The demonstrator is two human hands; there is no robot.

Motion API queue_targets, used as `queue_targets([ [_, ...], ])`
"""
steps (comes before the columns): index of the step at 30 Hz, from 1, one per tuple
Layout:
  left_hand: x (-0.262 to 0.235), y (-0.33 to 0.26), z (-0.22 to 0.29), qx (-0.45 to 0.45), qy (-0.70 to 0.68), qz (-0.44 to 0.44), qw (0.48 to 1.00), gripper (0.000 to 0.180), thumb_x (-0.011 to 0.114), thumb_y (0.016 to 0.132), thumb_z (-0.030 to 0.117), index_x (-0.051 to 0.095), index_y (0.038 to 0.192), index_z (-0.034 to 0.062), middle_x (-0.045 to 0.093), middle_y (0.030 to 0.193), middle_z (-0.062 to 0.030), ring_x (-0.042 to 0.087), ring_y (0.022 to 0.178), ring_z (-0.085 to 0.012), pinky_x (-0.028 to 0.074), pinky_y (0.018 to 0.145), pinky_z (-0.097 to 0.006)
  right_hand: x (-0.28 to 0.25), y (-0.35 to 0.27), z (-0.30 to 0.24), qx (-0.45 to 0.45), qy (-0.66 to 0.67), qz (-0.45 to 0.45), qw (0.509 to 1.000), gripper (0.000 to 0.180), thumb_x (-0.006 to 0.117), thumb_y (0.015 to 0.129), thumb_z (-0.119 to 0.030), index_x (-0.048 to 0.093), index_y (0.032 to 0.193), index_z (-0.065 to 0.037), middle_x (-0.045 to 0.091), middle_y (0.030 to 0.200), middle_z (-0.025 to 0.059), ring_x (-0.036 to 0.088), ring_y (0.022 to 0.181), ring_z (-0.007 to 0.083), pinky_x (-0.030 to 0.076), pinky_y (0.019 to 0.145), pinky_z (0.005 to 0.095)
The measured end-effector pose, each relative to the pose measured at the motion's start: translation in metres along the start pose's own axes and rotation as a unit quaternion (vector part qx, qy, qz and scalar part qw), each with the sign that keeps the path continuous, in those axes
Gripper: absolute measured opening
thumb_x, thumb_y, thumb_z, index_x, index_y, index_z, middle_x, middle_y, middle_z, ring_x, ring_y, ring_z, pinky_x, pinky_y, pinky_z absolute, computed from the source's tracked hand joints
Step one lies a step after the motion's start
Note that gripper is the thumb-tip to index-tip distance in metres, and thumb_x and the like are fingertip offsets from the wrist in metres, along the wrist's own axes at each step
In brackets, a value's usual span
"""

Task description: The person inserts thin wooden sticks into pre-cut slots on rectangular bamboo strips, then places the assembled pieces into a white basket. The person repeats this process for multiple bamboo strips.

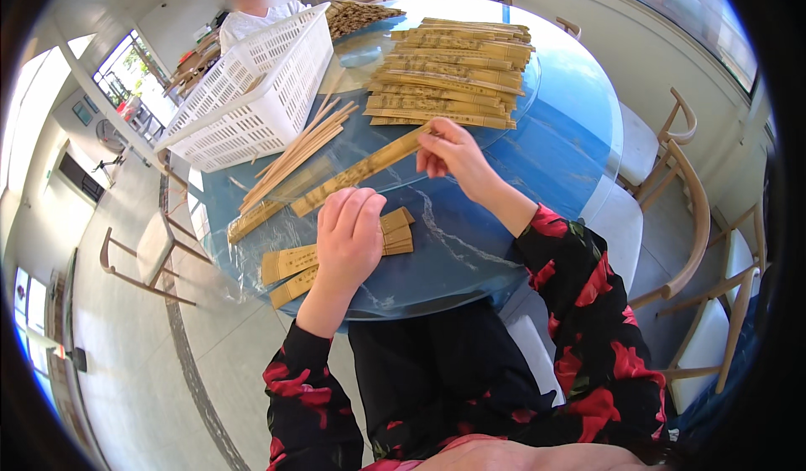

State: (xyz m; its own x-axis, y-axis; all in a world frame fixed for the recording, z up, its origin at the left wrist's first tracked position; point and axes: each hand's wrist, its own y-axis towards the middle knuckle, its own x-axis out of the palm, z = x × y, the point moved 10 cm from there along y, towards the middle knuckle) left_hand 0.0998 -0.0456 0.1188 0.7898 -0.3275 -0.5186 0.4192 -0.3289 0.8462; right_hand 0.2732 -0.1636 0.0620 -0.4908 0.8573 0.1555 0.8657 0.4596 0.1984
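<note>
My right hand pinches the upper right end of a long tan paper chopstick sleeve with dark print. The sleeve slants down to the left, its lower end near the fingers of my left hand. That hand is closed, its fingertips turned down and hidden, so what they hold does not show. Partly under it, a few tan sleeves lie fanned on the blue tabletop. Another sleeve rests farther left, at clear plastic film. Several pale wooden chopsticks lie loosely together beyond it.
A white slatted plastic basket stands at the table's far left. Behind my right hand rises a large stack of tan sleeves. A brown pile lies farther back. Wooden chairs surround the round table; a person in white is beyond the basket.
</note>
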Motion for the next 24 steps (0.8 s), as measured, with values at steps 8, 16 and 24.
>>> queue_targets([
  [8, 0.015, 0.002, 0.006, 0.01, -0.039, -0.054, 0.998, 0.037, 0.068, 0.074, -0.004, 0.065, 0.109, 0.0064, 0.065, 0.109, -0.0065, 0.063, 0.106, -0.0266, 0.052, 0.091, -0.038, -0.131, 0.01, -0.031, -0.091, 0.133, 0.255, 0.953, 0.023, 0.057, 0.104, -0.019, 0.05, 0.12, -0.003, 0.071, 0.089, 0.0144, 0.063, 0.069, 0.013, 0.049, 0.061, 0.0246],
  [16, 0.02, -0.002, -0.001, -0.024, -0.065, -0.081, 0.994, 0.031, 0.065, 0.077, -0.007, 0.063, 0.105, 0.0063, 0.065, 0.106, -0.0083, 0.063, 0.106, -0.0305, 0.052, 0.092, -0.04, -0.111, 0.008, -0.044, -0.163, -0.059, 0.226, 0.959, 0.061, 0.061, 0.101, -0.02, 0.039, 0.157, -0.007, 0.072, 0.119, 0.0133, 0.07, 0.106, 0.0241, 0.055, 0.093, 0.0383],
  [24, 0.023, -0.002, -0.025, -0.081, -0.019, -0.085, 0.993, 0.023, 0.067, 0.086, -0.001, 0.067, 0.108, 0.0077, 0.067, 0.105, -0.0082, 0.063, 0.106, -0.0297, 0.051, 0.093, -0.042, 0.018, -0.018, -0.044, -0.329, -0.555, 0.019, 0.764, 0.036, 0.069, 0.092, -0.019, 0.069, 0.127, -0.014, 0.066, 0.125, 0.0059, 0.057, 0.125, 0.0296, 0.045, 0.107, 0.0448],
])
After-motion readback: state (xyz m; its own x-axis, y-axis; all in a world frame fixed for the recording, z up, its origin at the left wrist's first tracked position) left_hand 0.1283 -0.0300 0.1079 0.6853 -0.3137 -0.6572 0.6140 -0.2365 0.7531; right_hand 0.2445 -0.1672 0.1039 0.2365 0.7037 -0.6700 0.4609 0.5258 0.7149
